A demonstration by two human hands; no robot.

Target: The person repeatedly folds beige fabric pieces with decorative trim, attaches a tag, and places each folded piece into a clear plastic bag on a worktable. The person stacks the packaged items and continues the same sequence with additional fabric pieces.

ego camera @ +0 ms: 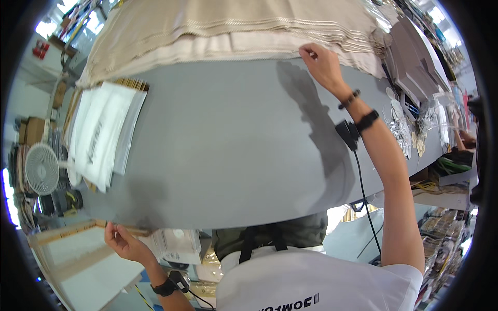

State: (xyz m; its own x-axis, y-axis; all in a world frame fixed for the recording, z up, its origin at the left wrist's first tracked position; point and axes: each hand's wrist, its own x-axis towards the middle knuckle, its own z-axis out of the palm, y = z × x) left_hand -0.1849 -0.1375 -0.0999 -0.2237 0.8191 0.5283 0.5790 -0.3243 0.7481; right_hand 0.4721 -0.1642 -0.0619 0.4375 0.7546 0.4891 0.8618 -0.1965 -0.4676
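Across the far side of the grey table (218,136) lies a layered stack of beige fabric (249,13) with pale piped edges. A lighter layer (210,46) shows along its near side. My right hand (321,66) is at that near edge, fingers curled and fingertips against the cloth; whether they pinch it is unclear. My left hand (126,245) is low at the left, by the table's front edge, with fingers loosely curled. No clear object shows in it, though a tiny dark speck appears at a fingertip. Both wrists wear black straps with small cabled devices.
White printed plastic bags (97,132) are piled at the table's left side. To the right are grey-brown cartons (414,58) and white tags with strings (398,124). A fan (42,169) stands at far left. A black cable (363,186) hangs from my right wrist.
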